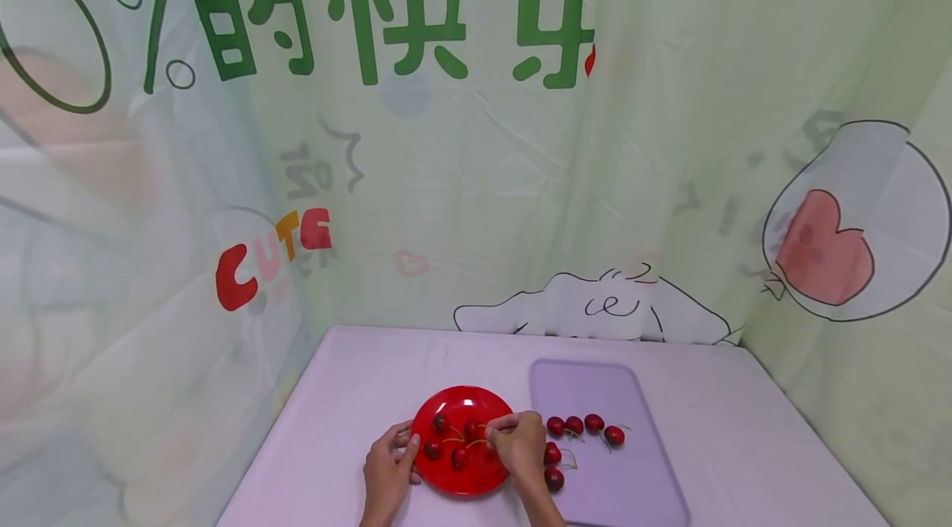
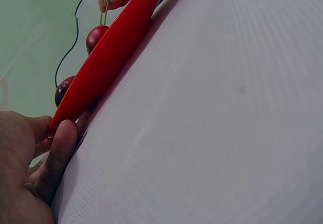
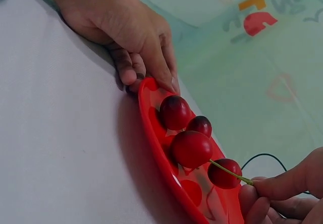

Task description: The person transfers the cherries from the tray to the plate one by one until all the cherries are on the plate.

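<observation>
A round red plate (image 1: 464, 484) lies on the table with several dark red cherries (image 1: 459, 457) in it. At its left edge my left hand (image 1: 390, 462) grips the rim, thumb on one side and fingers on the other, as the left wrist view also shows. Over the plate's right side, my right hand (image 1: 521, 446) pinches a green stem (image 3: 227, 169) between thumb and fingertips. That stem runs to a cherry (image 3: 192, 149) at the plate; whether this cherry touches the plate is hard to tell. The right hand partly covers the plate's right edge.
A light purple tray (image 1: 625, 477) lies right of the plate, with several stemmed cherries (image 1: 594, 423) along its upper and left parts. The white table (image 1: 320, 436) is bordered by printed pale green curtains (image 1: 446, 205) at the back and sides.
</observation>
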A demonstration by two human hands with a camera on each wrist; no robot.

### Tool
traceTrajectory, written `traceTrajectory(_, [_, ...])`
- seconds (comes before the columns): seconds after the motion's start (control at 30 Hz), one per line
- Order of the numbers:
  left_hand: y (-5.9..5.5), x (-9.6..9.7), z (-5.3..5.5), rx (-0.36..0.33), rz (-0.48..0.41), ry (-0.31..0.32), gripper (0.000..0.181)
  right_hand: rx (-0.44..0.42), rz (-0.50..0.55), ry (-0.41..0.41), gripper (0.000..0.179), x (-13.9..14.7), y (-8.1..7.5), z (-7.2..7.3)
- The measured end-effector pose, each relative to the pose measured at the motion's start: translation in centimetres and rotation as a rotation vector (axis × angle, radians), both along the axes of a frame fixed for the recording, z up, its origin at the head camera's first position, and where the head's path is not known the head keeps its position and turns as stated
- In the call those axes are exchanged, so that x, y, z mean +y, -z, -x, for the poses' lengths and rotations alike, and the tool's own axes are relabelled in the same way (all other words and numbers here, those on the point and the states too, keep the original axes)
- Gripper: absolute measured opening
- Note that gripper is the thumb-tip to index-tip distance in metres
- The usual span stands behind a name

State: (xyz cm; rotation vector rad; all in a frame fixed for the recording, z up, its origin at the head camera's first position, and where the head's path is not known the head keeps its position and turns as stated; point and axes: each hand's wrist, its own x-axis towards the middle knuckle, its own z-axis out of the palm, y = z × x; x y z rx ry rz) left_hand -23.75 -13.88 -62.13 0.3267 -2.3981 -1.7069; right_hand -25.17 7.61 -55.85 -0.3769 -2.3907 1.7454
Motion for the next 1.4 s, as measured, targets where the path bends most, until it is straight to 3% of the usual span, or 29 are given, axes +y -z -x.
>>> traceTrajectory(0.3, [0.0,-0.1,-0.1,0.006,-0.004,-0.001,0.037,0.049,-0.148,0.013,0.01,-0.6,-0.1,0.0])
traceTrajectory(0.67, [0.2,-0.2,0.0,0.006,-0.005,-0.002,0.037,0.069,-0.257,0.038,0.01,-1.3,-0.2,0.0])
traceTrajectory(0.97, [0.3,-0.1,0.1,0.009,-0.011,-0.001,0.037,0.075,-0.28,0.055,0.007,-1.9,-0.5,-0.2])
traceTrajectory(1.4, [-0.1,0.0,-0.1,0.012,-0.022,0.006,0.036,0.096,-0.299,0.018,0.009,-2.1,0.3,0.2])
